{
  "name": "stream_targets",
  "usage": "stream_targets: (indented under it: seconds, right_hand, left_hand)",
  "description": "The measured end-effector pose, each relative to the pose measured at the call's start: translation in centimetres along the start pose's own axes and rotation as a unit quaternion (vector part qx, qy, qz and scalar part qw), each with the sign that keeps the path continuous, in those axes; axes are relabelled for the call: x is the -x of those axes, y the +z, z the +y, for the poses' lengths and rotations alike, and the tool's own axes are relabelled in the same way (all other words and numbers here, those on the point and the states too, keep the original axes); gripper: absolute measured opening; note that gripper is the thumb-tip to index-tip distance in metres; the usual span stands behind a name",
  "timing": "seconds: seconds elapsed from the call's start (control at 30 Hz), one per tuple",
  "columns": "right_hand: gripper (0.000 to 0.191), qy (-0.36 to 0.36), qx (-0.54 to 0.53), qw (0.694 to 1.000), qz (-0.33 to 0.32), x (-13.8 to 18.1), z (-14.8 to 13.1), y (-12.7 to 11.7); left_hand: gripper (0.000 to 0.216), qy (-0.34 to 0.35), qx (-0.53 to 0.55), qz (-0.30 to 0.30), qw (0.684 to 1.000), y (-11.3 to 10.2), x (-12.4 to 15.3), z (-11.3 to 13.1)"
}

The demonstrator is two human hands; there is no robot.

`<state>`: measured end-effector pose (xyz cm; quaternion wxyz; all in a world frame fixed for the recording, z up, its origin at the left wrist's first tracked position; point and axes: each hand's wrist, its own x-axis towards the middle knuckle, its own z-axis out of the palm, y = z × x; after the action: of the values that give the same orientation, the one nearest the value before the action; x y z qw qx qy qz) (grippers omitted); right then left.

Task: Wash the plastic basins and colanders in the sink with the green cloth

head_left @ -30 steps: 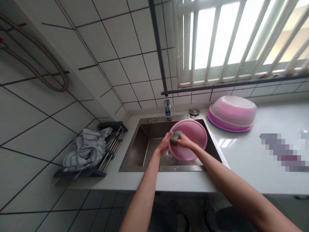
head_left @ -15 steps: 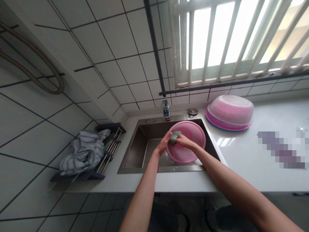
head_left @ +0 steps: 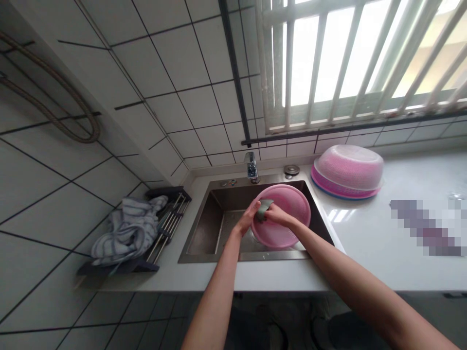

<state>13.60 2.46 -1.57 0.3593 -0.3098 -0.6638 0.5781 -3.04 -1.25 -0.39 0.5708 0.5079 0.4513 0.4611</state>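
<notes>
Over the steel sink (head_left: 209, 228) I hold a round pink perforated basket (head_left: 288, 221) tilted toward me. My left hand (head_left: 246, 219) grips its left rim, fingers curled over the edge. My right hand (head_left: 275, 215) is closed on a grey-green sponge (head_left: 263, 208) pressed against the inside of the basket near that rim. The two hands almost touch.
A faucet (head_left: 251, 166) stands behind the sink. Stacked upside-down pink and clear baskets (head_left: 347, 171) sit on the white counter (head_left: 365, 243) at the right. A striped towel (head_left: 127, 231) lies on a drying rack (head_left: 168, 221) at the left. Tiled walls and a barred window rise behind.
Both hands stay on the basket and sponge; the basket has tipped slightly and the view has shifted a little. Grips are unchanged.
</notes>
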Motion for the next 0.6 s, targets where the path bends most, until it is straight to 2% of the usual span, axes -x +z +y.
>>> stream_targets:
  seconds: [0.07,0.1,0.17,0.27,0.33,0.4,0.53,0.6]
  right_hand:
    - [0.009,-0.013,0.014,0.998,-0.061,0.1,0.2,0.5]
    - [0.010,-0.027,0.019,0.997,-0.063,0.2,0.3,0.6]
    - [0.009,-0.048,0.019,0.999,-0.004,0.0,0.3,0.3]
    - [0.010,-0.029,0.007,0.991,0.133,-0.4,0.3,-0.8]
    - [0.013,-0.009,0.007,0.985,0.170,-0.6,0.4,-1.4]
    - [0.013,0.004,0.015,0.992,0.124,-0.5,0.6,-1.3]
    - [0.014,0.001,0.018,0.999,-0.043,0.1,0.7,0.0]
    - [0.014,-0.015,0.004,0.999,-0.040,0.1,0.5,0.2]
  left_hand:
    - [0.075,0.002,-0.017,-0.001,1.000,-0.2,0.1,0.2]
    - [0.074,0.003,-0.021,-0.006,1.000,-0.2,0.1,0.2]
    - [0.074,0.003,-0.020,-0.011,1.000,-0.1,0.0,0.3]
    - [0.077,0.001,-0.003,-0.006,1.000,0.2,-0.2,0.1]
    - [0.078,0.000,0.012,-0.006,1.000,0.3,-0.2,0.0]
    - [0.077,0.006,0.019,-0.006,1.000,0.3,-0.2,0.0]
    - [0.073,0.009,0.005,0.002,1.000,-0.1,-0.1,0.1]
    - [0.071,0.006,0.005,0.000,1.000,-0.2,-0.1,0.1]
